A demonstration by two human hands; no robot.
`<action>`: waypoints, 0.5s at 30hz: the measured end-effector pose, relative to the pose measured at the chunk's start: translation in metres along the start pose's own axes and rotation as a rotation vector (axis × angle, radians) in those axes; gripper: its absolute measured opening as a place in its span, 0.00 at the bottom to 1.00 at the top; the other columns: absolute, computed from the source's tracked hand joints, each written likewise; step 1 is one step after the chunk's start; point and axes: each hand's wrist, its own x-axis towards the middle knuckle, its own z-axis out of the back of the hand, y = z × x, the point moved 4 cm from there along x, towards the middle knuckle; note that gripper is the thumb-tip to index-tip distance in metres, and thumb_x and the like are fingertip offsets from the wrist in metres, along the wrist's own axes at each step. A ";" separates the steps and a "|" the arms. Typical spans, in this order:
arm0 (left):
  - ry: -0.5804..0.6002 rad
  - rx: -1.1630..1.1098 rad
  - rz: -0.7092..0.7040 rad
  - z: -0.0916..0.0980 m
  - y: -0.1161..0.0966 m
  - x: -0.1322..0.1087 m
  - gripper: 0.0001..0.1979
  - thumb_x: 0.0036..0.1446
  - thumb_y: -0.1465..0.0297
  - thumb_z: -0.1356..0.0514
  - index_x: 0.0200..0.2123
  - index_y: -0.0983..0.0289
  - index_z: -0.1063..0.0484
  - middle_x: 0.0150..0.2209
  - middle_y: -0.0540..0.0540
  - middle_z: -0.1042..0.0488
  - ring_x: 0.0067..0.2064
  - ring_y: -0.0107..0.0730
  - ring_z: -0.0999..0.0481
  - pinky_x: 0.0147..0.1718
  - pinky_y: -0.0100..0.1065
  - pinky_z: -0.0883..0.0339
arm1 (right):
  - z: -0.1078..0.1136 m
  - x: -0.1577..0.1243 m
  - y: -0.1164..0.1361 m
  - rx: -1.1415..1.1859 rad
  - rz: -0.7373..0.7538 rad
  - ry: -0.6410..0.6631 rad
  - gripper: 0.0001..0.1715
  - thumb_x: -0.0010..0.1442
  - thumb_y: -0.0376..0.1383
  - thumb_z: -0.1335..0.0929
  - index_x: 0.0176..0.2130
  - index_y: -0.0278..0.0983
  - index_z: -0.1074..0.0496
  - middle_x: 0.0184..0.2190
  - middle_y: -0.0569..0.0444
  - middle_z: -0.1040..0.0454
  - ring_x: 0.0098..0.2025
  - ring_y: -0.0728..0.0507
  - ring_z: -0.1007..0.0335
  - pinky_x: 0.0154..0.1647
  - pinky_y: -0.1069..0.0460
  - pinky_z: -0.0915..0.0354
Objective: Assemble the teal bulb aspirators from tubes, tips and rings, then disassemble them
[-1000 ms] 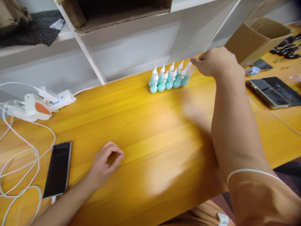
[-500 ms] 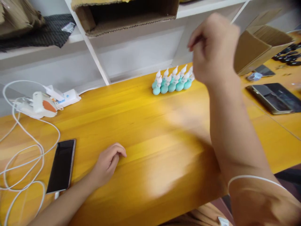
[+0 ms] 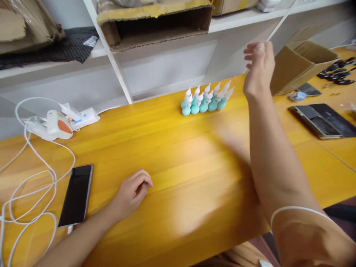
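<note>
My right hand is raised over the back of the table, fingers apart and holding nothing. To its left, small gourd-shaped pieces stand upright in two tight rows, with turquoise round bases and white pointed tops. A gap separates the hand from them. Low on the left side of the wooden table, my left hand rests with its fingers loosely curled in and nothing visible in them. The nearest thing to it is a black phone with a white cable plugged into its lower end.
White cables loop along the left edge towards a power strip with chargers. An open cardboard box stands at the right back, near a dark phone case and black parts. Another box sits on the shelf above.
My right hand has opened from a curled shape and turned, fingers now apart. It sits slightly lower in the view. My left hand stays in place, still curled. The view has shifted slightly.
</note>
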 end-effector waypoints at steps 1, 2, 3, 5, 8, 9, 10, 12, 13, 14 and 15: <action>0.006 0.004 0.002 0.000 0.000 0.000 0.12 0.73 0.80 0.48 0.42 0.60 0.28 0.40 0.51 0.26 0.40 0.28 0.26 0.41 0.30 0.32 | -0.003 -0.002 -0.012 0.090 -0.097 -0.011 0.25 0.80 0.48 0.47 0.54 0.43 0.28 0.59 0.42 0.23 0.54 0.42 0.27 0.57 0.44 0.37; 0.011 0.009 0.003 0.000 0.000 0.000 0.12 0.73 0.79 0.48 0.42 0.60 0.28 0.40 0.51 0.26 0.40 0.29 0.26 0.41 0.31 0.32 | -0.006 -0.004 -0.021 0.151 -0.167 -0.027 0.26 0.80 0.49 0.49 0.54 0.43 0.29 0.59 0.43 0.22 0.52 0.43 0.27 0.56 0.44 0.36; 0.018 0.015 0.002 0.000 0.000 0.000 0.12 0.73 0.79 0.48 0.42 0.60 0.28 0.40 0.51 0.26 0.40 0.29 0.26 0.41 0.31 0.32 | -0.010 -0.007 -0.029 0.196 -0.226 -0.043 0.28 0.81 0.49 0.50 0.53 0.42 0.29 0.59 0.42 0.22 0.51 0.43 0.26 0.55 0.45 0.36; 0.028 0.026 0.000 0.000 -0.001 0.001 0.12 0.73 0.79 0.48 0.42 0.60 0.28 0.39 0.52 0.25 0.40 0.29 0.25 0.41 0.31 0.32 | -0.021 -0.011 -0.042 0.222 -0.330 -0.020 0.35 0.81 0.50 0.55 0.54 0.40 0.29 0.61 0.40 0.23 0.52 0.44 0.26 0.52 0.46 0.36; 0.036 0.034 -0.009 0.000 -0.002 0.002 0.12 0.73 0.79 0.48 0.42 0.60 0.28 0.39 0.52 0.25 0.39 0.30 0.25 0.41 0.31 0.31 | -0.035 -0.017 -0.058 0.190 -0.466 -0.025 0.45 0.79 0.47 0.65 0.59 0.36 0.33 0.63 0.36 0.24 0.51 0.46 0.27 0.48 0.48 0.38; 0.037 0.033 -0.011 0.000 -0.002 0.002 0.12 0.73 0.79 0.48 0.42 0.60 0.28 0.39 0.52 0.25 0.39 0.30 0.25 0.41 0.31 0.31 | -0.039 -0.018 -0.062 0.164 -0.476 -0.024 0.48 0.78 0.47 0.68 0.61 0.35 0.34 0.62 0.34 0.24 0.49 0.45 0.28 0.46 0.48 0.39; 0.038 0.032 -0.011 0.000 -0.003 0.002 0.12 0.73 0.79 0.48 0.42 0.60 0.28 0.39 0.52 0.25 0.39 0.30 0.24 0.41 0.31 0.31 | -0.041 -0.019 -0.065 0.128 -0.464 -0.021 0.51 0.76 0.46 0.70 0.63 0.33 0.36 0.61 0.32 0.24 0.47 0.45 0.28 0.45 0.48 0.40; 0.039 0.030 -0.011 0.000 -0.003 0.002 0.12 0.73 0.79 0.48 0.41 0.60 0.28 0.39 0.52 0.25 0.39 0.29 0.24 0.41 0.31 0.31 | -0.045 -0.023 -0.072 0.064 -0.408 0.000 0.56 0.73 0.47 0.73 0.65 0.29 0.38 0.58 0.28 0.23 0.45 0.42 0.29 0.42 0.47 0.41; 0.040 0.031 -0.012 0.000 -0.003 0.002 0.12 0.73 0.79 0.48 0.41 0.60 0.28 0.39 0.52 0.25 0.39 0.29 0.24 0.41 0.31 0.31 | -0.045 -0.025 -0.075 0.041 -0.391 -0.002 0.58 0.72 0.48 0.74 0.66 0.29 0.39 0.58 0.27 0.24 0.44 0.41 0.30 0.42 0.46 0.41; 0.042 0.033 -0.011 0.000 -0.004 0.002 0.12 0.73 0.79 0.48 0.42 0.60 0.28 0.39 0.51 0.24 0.39 0.29 0.24 0.41 0.30 0.31 | -0.044 -0.028 -0.078 0.012 -0.345 0.010 0.59 0.71 0.49 0.75 0.67 0.28 0.41 0.58 0.26 0.25 0.46 0.40 0.31 0.44 0.46 0.42; 0.044 0.034 -0.009 0.000 -0.004 0.002 0.12 0.73 0.79 0.48 0.42 0.60 0.28 0.39 0.51 0.24 0.39 0.29 0.24 0.41 0.30 0.31 | -0.044 -0.031 -0.079 -0.023 -0.259 0.060 0.60 0.70 0.51 0.75 0.68 0.28 0.42 0.61 0.25 0.27 0.49 0.40 0.33 0.46 0.45 0.42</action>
